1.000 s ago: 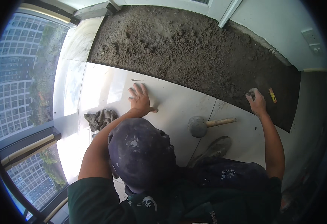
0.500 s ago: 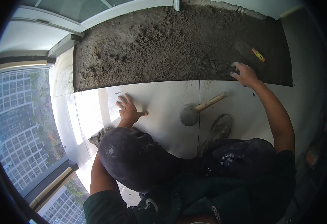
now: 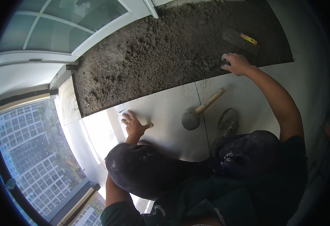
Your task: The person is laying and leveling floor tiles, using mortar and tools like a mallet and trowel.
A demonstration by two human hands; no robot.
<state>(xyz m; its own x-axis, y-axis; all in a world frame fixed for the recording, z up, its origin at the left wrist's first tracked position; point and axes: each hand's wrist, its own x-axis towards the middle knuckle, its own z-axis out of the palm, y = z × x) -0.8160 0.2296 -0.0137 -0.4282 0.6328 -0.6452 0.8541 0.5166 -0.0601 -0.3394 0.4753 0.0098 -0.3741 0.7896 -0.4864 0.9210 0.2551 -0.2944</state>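
Note:
My left hand [image 3: 135, 126] rests with its fingers spread on a pale floor tile [image 3: 165, 109]. My right hand [image 3: 237, 64] hovers at the edge of the dark, crumbly mortar bed [image 3: 146, 60]. Its thumb and fingers are curved and apart, with dark mortar showing between them; I make out nothing held. A mallet with a round grey head [image 3: 191, 119] and a wooden handle lies across the joint between two tiles, between my hands. Beyond my right hand, a trowel with a yellow and orange handle [image 3: 249, 38] lies on smoother mortar, its grey blade blending in.
My shoe [image 3: 228, 122] stands on the right-hand tile [image 3: 263, 84], below the mallet. My bent knees take up the near side. A white-framed glass door [image 3: 59, 32] borders the mortar at far left, and a window [image 3: 29, 143] overlooking buildings is at left.
My view has turned, so the mortar edge now slopes up to the right. My hands keep nearly the same poses. The mallet and trowel have stayed where they lay.

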